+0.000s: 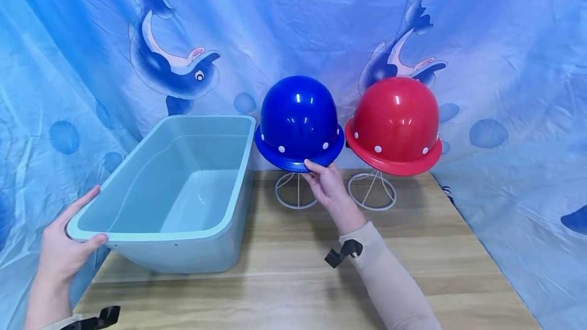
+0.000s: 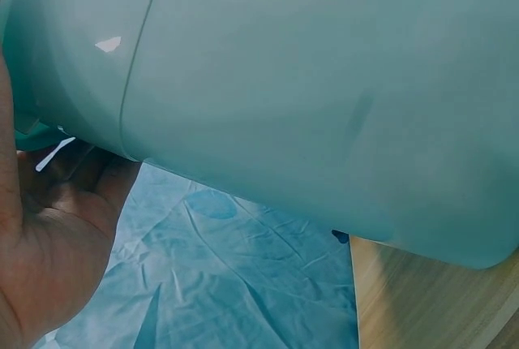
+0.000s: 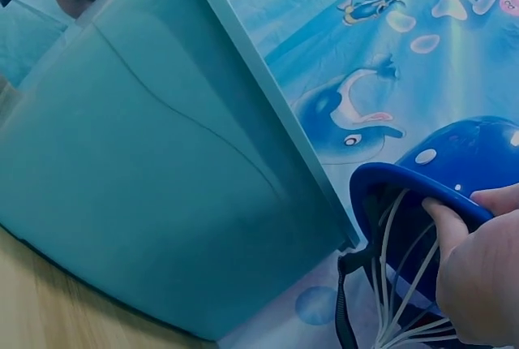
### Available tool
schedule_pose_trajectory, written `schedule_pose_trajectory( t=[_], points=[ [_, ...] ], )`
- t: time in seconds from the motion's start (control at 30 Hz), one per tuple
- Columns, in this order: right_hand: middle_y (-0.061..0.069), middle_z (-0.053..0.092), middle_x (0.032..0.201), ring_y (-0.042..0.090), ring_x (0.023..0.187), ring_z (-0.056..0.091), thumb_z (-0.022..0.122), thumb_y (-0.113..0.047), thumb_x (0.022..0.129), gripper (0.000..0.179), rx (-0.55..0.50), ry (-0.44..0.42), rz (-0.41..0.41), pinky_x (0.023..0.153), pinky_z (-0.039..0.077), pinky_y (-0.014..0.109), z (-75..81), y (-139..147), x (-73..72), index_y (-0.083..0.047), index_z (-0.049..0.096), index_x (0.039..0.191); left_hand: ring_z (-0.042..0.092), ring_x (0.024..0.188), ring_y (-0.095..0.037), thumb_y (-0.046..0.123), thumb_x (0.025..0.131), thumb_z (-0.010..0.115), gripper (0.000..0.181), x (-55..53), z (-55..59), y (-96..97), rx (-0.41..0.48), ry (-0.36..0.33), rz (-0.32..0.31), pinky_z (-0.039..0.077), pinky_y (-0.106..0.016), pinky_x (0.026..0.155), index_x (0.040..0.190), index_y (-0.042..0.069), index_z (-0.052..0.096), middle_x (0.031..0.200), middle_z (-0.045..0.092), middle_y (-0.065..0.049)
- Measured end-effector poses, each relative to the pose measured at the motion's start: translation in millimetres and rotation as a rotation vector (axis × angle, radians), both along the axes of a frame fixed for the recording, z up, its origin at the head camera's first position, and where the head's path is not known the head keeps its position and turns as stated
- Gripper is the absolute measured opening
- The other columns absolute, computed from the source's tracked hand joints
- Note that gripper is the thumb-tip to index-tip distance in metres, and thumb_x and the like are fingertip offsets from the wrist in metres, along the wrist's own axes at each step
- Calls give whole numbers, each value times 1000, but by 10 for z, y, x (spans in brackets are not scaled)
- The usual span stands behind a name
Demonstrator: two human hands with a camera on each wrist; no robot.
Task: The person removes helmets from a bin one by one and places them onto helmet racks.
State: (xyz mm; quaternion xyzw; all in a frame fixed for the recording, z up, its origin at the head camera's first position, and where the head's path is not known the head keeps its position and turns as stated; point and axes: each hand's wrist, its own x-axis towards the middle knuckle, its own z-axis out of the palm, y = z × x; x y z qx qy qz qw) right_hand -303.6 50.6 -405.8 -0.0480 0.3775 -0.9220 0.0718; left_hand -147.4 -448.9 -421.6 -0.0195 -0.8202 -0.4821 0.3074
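Note:
A blue hard hat (image 1: 298,116) sits on a white wire stand (image 1: 295,205). My right hand (image 1: 326,185) pinches its front brim, thumb on top; in the right wrist view the fingers (image 3: 444,223) reach under the brim, beside a dark strap (image 3: 345,300). On the left stands a pale teal plastic tub (image 1: 240,218) with nothing visible inside. My left hand (image 1: 64,248) grips its near left corner, the thumb over the rim. In the left wrist view the tub's outer wall (image 2: 324,105) hides part of that hand (image 2: 65,260).
A red hard hat (image 1: 396,121) rests on another white wire stand (image 1: 372,208), close to the right of the blue one. All stand on a wood-grain table (image 1: 284,294). Behind hangs a blue curtain (image 1: 293,24) printed with dolphins.

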Motion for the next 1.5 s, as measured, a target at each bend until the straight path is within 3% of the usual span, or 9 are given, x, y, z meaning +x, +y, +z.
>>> schedule_pose_trajectory(
  t=[0.23,0.43,0.63,0.93,1.13,1.2,1.5],
  points=[
    [20,43,163,12,96,79,48,11,104,67,-10,-23,-11,94,60,29,-28,-18,-19,-7,25,165,64,108,9,0,78,87,83,-29,4,6,-32,2,17,48,-3,83,154,7,57,146,63,24],
    [19,44,160,10,99,76,52,7,104,68,79,1,-18,92,61,24,-30,-22,-10,-7,23,164,60,118,12,-2,79,86,81,-27,-12,25,-53,52,7,45,-2,87,154,6,57,153,60,18],
    [18,46,162,8,102,74,57,2,105,68,206,26,-34,92,61,21,-47,25,-6,-8,26,165,62,118,8,-2,75,89,83,-51,-30,34,-16,58,9,46,-3,87,152,5,58,152,62,15],
    [19,49,161,9,103,74,57,-1,106,64,267,48,-9,96,60,24,-80,60,-26,-7,29,164,64,120,4,-4,71,92,84,-83,-85,-18,21,104,-21,48,-5,88,149,0,59,151,65,9],
    [20,49,161,10,103,73,58,-4,107,62,312,45,7,93,61,23,-81,52,-15,-7,32,163,64,111,9,-5,73,90,84,-36,-21,6,-29,69,21,46,-3,84,151,5,59,145,65,19],
    [20,50,161,11,105,73,59,-5,107,62,316,45,8,93,61,23,-81,55,-15,-7,32,163,63,104,11,-6,75,88,85,-24,-5,-8,-76,61,7,46,-2,81,153,6,57,144,63,23],
    [19,49,160,14,105,72,61,-5,106,64,293,-3,5,92,61,24,-85,94,-39,-7,30,162,58,110,17,-21,73,83,96,-33,50,-118,-175,16,-96,46,0,81,159,3,48,150,55,30]
  ],
)
